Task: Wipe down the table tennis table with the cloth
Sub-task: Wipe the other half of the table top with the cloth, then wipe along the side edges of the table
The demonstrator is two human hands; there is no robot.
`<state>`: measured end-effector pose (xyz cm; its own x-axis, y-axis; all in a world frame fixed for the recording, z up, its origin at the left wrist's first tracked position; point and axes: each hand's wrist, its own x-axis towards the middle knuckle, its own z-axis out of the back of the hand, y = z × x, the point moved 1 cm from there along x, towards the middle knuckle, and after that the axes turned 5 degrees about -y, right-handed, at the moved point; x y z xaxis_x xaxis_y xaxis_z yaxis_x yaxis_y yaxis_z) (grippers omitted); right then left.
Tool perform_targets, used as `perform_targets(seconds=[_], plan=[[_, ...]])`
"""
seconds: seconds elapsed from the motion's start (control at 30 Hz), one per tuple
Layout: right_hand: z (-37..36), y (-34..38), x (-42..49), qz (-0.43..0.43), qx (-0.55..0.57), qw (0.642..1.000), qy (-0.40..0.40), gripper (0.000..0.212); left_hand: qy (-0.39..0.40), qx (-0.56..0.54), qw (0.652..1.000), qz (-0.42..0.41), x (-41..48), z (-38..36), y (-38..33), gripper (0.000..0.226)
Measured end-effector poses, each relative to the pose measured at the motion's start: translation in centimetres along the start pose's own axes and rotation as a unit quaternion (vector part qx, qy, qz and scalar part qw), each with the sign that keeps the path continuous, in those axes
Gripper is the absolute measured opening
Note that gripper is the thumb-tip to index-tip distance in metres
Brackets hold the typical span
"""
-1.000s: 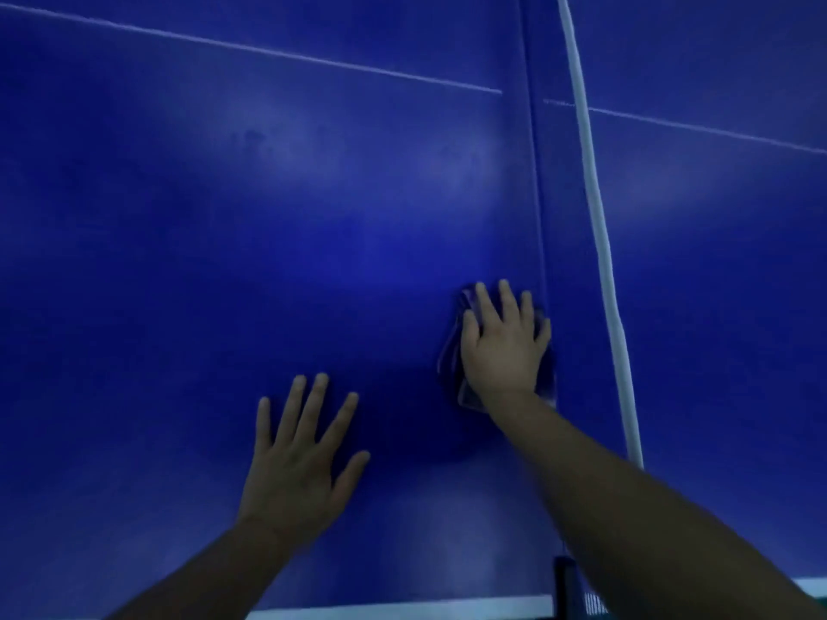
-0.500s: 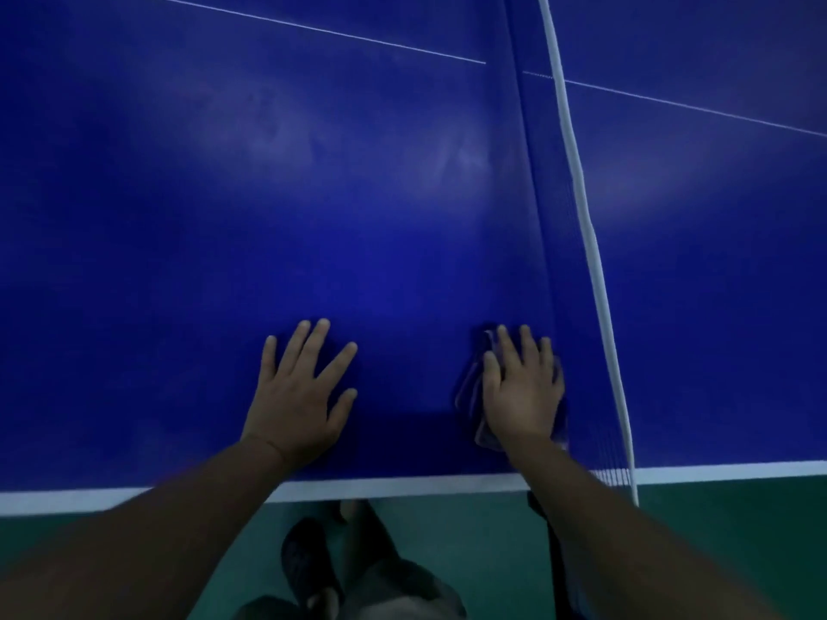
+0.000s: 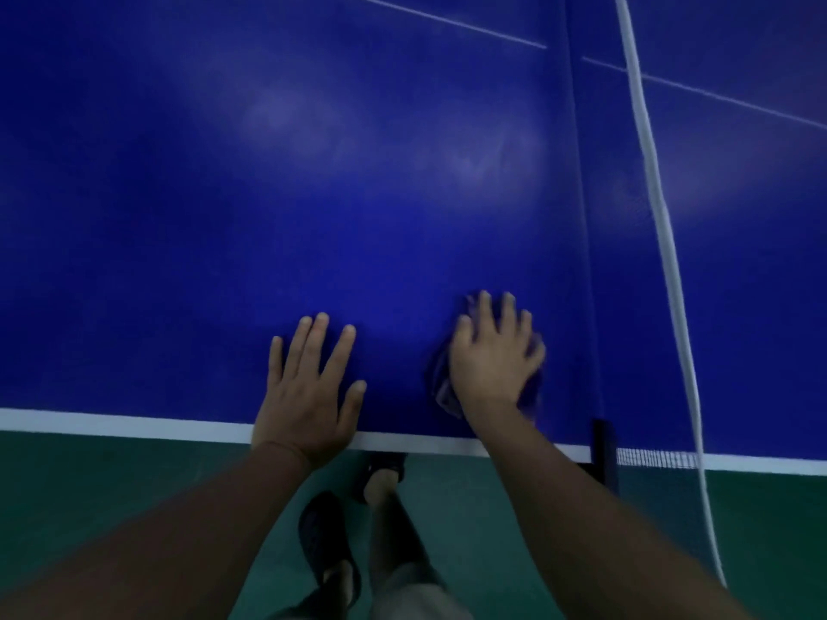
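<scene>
Fingers [image 3: 487, 311] of right hand [image 3: 492, 369] lie straight and spread, pressing cloth [image 3: 442, 389] flat to blue worktop [image 3: 313, 194] at 5 o'clock near net [image 3: 662, 226], presumably for full wiping contact; left hand [image 3: 309, 391], flat and empty at the 6 o'clock edge, likely braces the lean.

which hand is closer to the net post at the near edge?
Right. The right hand presses the cloth flat on the table, a little left of the net post; the left hand lies flat on the table farther left, past the cloth.
</scene>
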<state>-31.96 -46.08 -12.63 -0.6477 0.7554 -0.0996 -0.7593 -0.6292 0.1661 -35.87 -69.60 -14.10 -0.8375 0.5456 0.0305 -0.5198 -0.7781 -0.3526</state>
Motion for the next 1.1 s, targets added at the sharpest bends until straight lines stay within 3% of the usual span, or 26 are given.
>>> perform_targets(seconds=[0.07, 0.17, 0.23, 0.3, 0.37, 0.47, 0.6, 0.73, 0.8, 0.83, 0.93, 0.97, 1.0, 1.1], plan=[[-1.2, 4.2, -2.0, 0.121, -0.018, 0.992, 0.001, 0.055, -0.018, -0.021, 1.0, 0.012, 0.0, 0.0, 0.1, 0.069], [-2.1, 5.2, -8.7, 0.337, -0.024, 0.94, 0.043, 0.054, -0.029, -0.047, 0.998, 0.027, 0.0, 0.2, 0.1, 0.07], [-1.6, 3.1, -9.5, 0.383, -0.018, 0.921, 0.068, 0.052, -0.029, -0.054, 0.998, 0.029, 0.2, 0.6, 0.0, 0.069], [-0.9, 1.8, -7.1, 0.348, -0.042, 0.935, 0.059, 0.052, -0.037, -0.091, 0.995, 0.033, 0.2, 1.1, -0.3, 0.069], [-0.8, 3.8, -3.4, 0.24, -0.046, 0.968, 0.058, 0.053, -0.066, -0.139, 0.985, 0.073, 0.3, 2.0, 0.3, 0.066], [-2.0, 11.5, 0.2, 0.157, -0.002, 0.987, 0.045, 0.056, -0.112, -0.066, 0.982, 0.135, 0.6, 3.8, 4.7, 0.063], [-4.0, 19.3, -3.1, 0.338, -0.008, 0.94, 0.04, 0.054, -0.101, 0.002, 0.965, 0.243, 0.4, 5.4, 11.8, 0.068], [-3.2, 13.2, -8.3, 0.54, -0.025, 0.837, 0.078, 0.05, -0.091, -0.002, 0.961, 0.26, 0.4, 4.8, 12.1, 0.065], [-2.2, 10.9, -6.0, 0.575, -0.048, 0.813, 0.083, 0.049, -0.083, 0.005, 0.964, 0.254, 0.4, 4.7, 12.0, 0.064], [-2.1, 11.3, -4.3, 0.551, -0.056, 0.828, 0.08, 0.049, -0.083, 0.007, 0.964, 0.253, 0.4, 4.7, 12.3, 0.065], [-2.9, 16.7, -1.3, 0.341, -0.062, 0.936, 0.068, 0.053, -0.072, 0.014, 0.966, 0.249, 0.5, 4.8, 12.5, 0.067], [-3.3, 18.4, -2.0, 0.295, -0.062, 0.951, 0.067, 0.054, -0.07, 0.01, 0.967, 0.246, 0.6, 4.8, 12.4, 0.068], [-3.7, 19.5, -3.4, 0.295, -0.062, 0.951, 0.061, 0.055, -0.072, 0.003, 0.967, 0.244, 0.5, 4.8, 12.4, 0.069], [-3.7, 17.7, -9.2, 0.4, -0.044, 0.911, 0.089, 0.063, -0.074, -0.016, 0.968, 0.238, 0.3, 5.1, 12.5, 0.068]])
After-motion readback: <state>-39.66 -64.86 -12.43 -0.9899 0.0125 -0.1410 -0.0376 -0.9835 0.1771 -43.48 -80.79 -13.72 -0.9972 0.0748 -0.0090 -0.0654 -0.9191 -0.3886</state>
